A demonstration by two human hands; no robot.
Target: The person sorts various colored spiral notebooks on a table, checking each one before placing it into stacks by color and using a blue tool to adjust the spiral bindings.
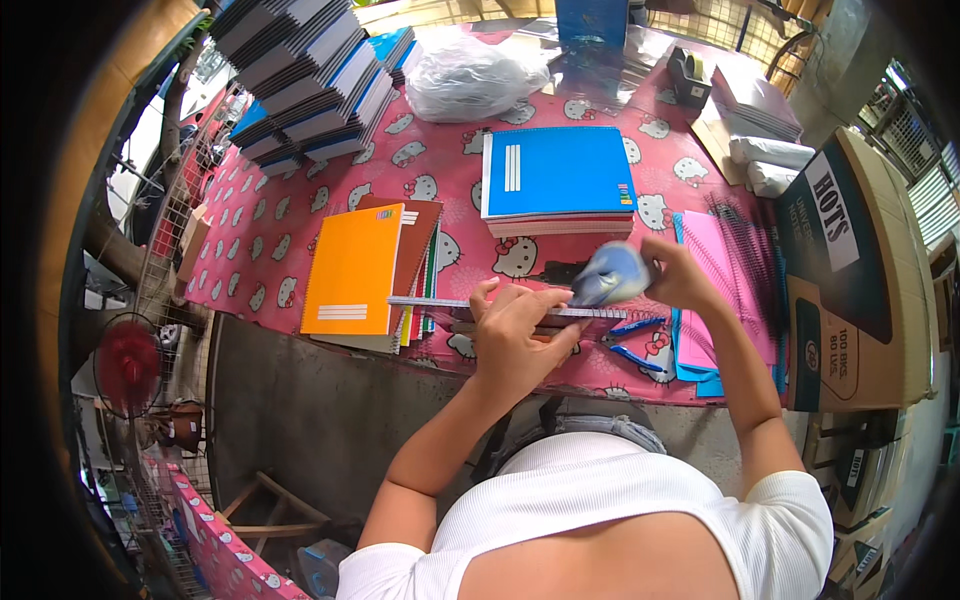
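My left hand (522,325) pinches a spiral-bound notebook (440,302), held on edge so that its narrow spine side faces up. Just right of those fingers, my right hand (682,275) is closed on a blue and grey object (612,275), smeared by motion; its kind cannot be made out. That object is over the right end of the notebook's spine. Two blue pens (637,358) lie below it on the table. A stack of blue notebooks (560,172) sits just beyond, and fanned notebooks with an orange one (352,268) on top lie to the left.
Tall piles of notebooks (310,85) stand at the far left, beside a clear plastic bag (465,80). Pink sheets and black spiral coils (745,250) lie at right, against a cardboard box (860,270). A tape dispenser (690,78) stands at the back. A pink patterned cloth (270,240) covers the table.
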